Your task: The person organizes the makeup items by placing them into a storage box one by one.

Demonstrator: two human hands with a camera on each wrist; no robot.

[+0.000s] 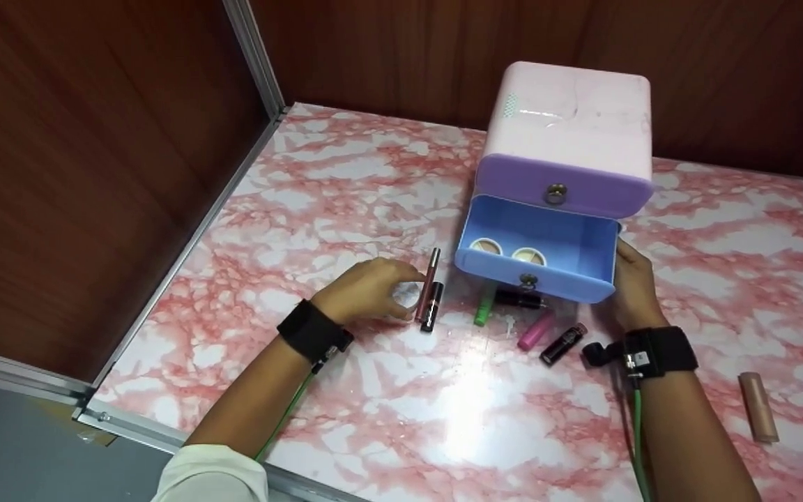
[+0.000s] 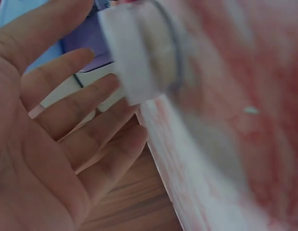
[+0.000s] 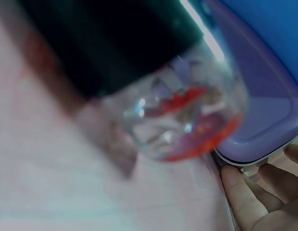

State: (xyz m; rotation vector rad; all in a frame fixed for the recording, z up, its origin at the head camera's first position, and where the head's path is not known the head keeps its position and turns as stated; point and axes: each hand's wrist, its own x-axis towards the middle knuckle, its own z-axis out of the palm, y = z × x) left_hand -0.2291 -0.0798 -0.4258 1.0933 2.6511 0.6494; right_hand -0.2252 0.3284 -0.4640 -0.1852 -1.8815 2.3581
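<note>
My left hand (image 1: 370, 289) is around a small round case (image 1: 407, 294) on the marbled table, thumb and fingers on either side. In the left wrist view its fingers look fairly straight, with the blurred white case (image 2: 134, 53) by the fingertips. Just right of it lie a reddish-brown lip gloss tube (image 1: 429, 282) and a black tube (image 1: 433, 307). My right hand (image 1: 635, 286) rests at the right side of the pulled-out blue drawer (image 1: 569, 237), its fingers partly hidden. Inside that drawer are two round cases (image 1: 528, 256).
The pink cabinet (image 1: 576, 115) has a purple drawer (image 1: 527, 181) above the blue one. Before it lie a green tube (image 1: 484, 310), a black tube (image 1: 516, 300), a pink tube (image 1: 536, 331) and a black lipstick (image 1: 563, 343). A beige tube (image 1: 758, 406) lies far right.
</note>
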